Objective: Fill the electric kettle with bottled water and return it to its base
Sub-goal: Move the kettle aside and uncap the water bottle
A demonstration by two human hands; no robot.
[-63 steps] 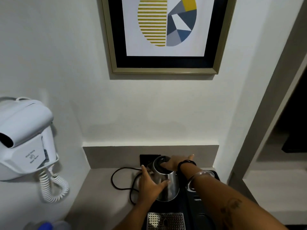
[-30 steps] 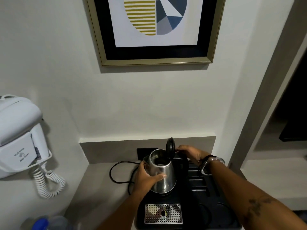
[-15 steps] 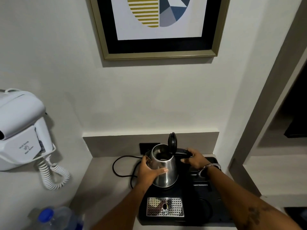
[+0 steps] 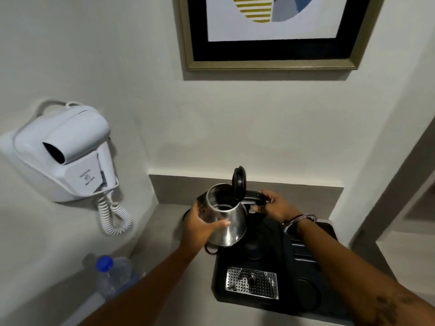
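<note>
Grey counter (image 4: 164, 231); white walls (image 4: 235, 125)

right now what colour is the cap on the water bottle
Blue; the bottle cap shows clearly in the head view, bottom left.

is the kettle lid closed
No, the black lid stands upright, hinged open above the mouth of the shiny steel electric kettle, whose dark interior is exposed.

A white wall-mounted hair dryer (image 4: 63, 152) hangs at left, its coiled white cord (image 4: 114, 214) dangling below — above, a gold-framed abstract print (image 4: 270, 31) on the wall. A perforated metal drip grate (image 4: 252, 282) sits in the black plastic tray (image 4: 306, 274).
</note>
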